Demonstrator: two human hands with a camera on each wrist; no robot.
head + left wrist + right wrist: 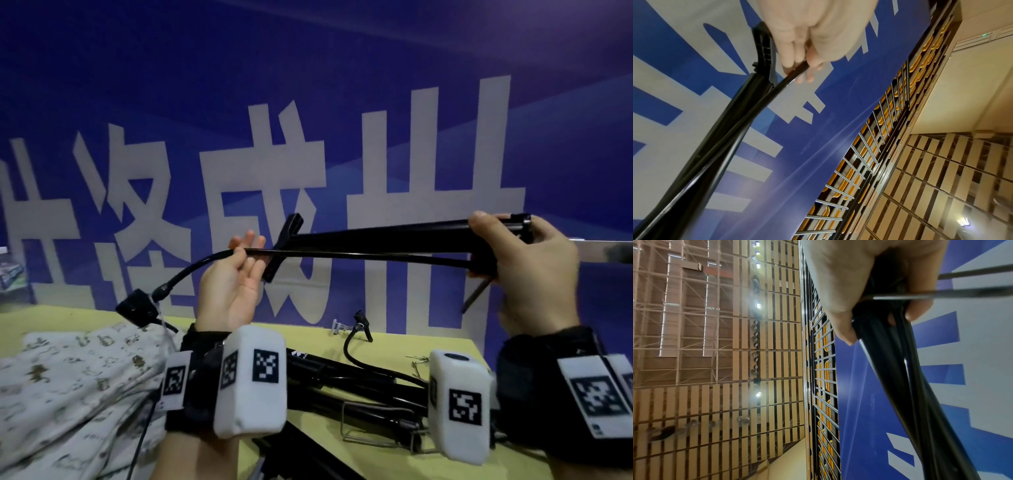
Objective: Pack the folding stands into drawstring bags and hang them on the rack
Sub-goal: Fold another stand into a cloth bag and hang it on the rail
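While the blue banner wall point(342, 102) with its large pale characters is filling the background, the yellow-green table point(394, 337) is running along its foot, its far edge meeting the banner. A patterned fabric bag point(68, 377) is lying over the table's left part, and other black stands point(359, 387) are lying in a heap at the near middle. Above all this, in open air well clear of the tabletop, the folded black stand point(376, 236) is hanging almost level. The right hand point(524, 270) is wrapping its fingers round the stand's thick hinged end. The left hand point(236, 274), palm up, is pinching the thin rod near the crosspiece between thumb and fingertips point(789, 63). A curved gooseneck clip point(137, 306) is drooping left toward the bag.
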